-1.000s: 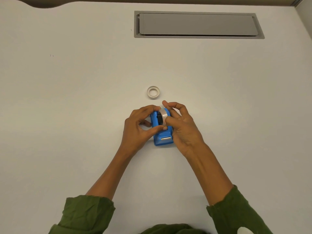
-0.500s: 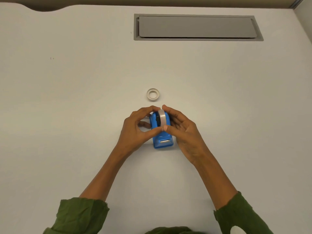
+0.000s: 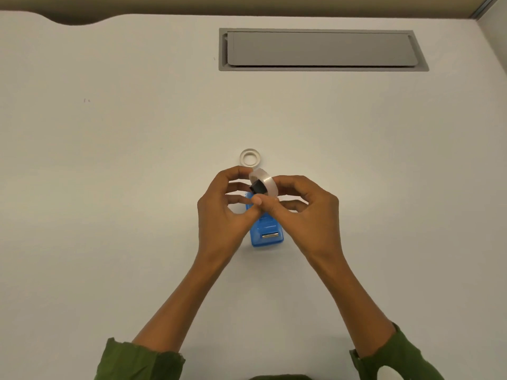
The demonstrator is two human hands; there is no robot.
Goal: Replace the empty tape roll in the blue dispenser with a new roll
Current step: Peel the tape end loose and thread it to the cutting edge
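Note:
The blue tape dispenser point(image 3: 266, 233) stands on the white table, its metal cutter facing me. Above its back end both hands hold a clear tape roll point(image 3: 265, 181) with a black hub point(image 3: 258, 187) in its centre, lifted and tilted. My left hand point(image 3: 223, 212) pinches the roll from the left, thumb at its near edge. My right hand point(image 3: 307, 212) grips it from the right with curled fingers. A second small ring, an empty whitish tape core point(image 3: 250, 157), lies flat on the table just beyond the hands.
A grey rectangular cable hatch point(image 3: 322, 49) is set into the table point(image 3: 109, 187) at the far right. The table's far edge curves at the top left. Green sleeves cover both forearms near the bottom edge.
The tape roll with its black hub has come up out of the dispenser and now sits tilted in both hands above it. Both hands rose slightly; the dispenser stayed in place.

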